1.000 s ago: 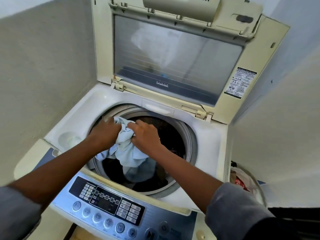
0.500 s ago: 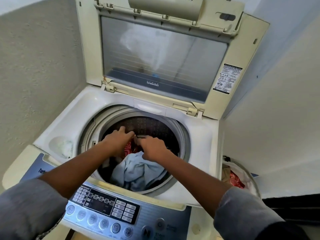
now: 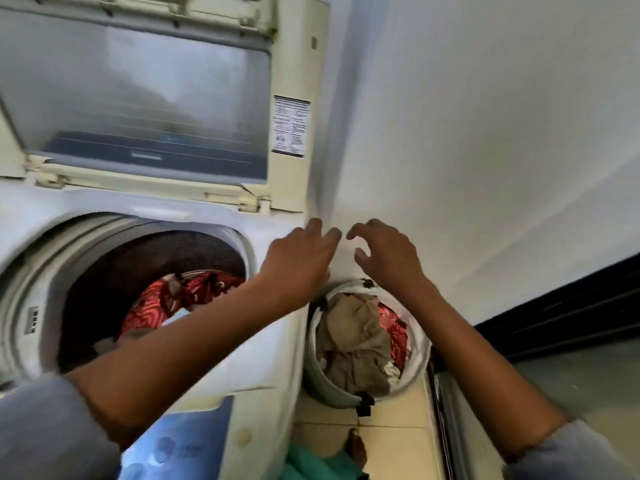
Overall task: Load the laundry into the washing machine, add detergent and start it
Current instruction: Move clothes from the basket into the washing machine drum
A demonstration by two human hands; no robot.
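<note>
Both empty, fingers loosely spread, left hand (image 3: 301,258) and right hand (image 3: 384,254) are swinging from the drum (image 3: 145,258) toward the basket (image 3: 313,372) at the washer (image 3: 273,348) right edge; more laundry (image 3: 353,337) is waiting inside

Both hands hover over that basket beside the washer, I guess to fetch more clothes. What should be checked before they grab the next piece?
1. Left hand free: ok, fingers relaxed, holding nothing.
2. Right hand free: ok, holding nothing.
3. Lid up: ok, it stands open.
4. Room in the drum: seems ok, the red patterned cloth lies well below the rim.
5. Laundry left in the basket: ok, a beige garment lies on top.
6. Detergent within reach: cannot tell, none in view.
</note>
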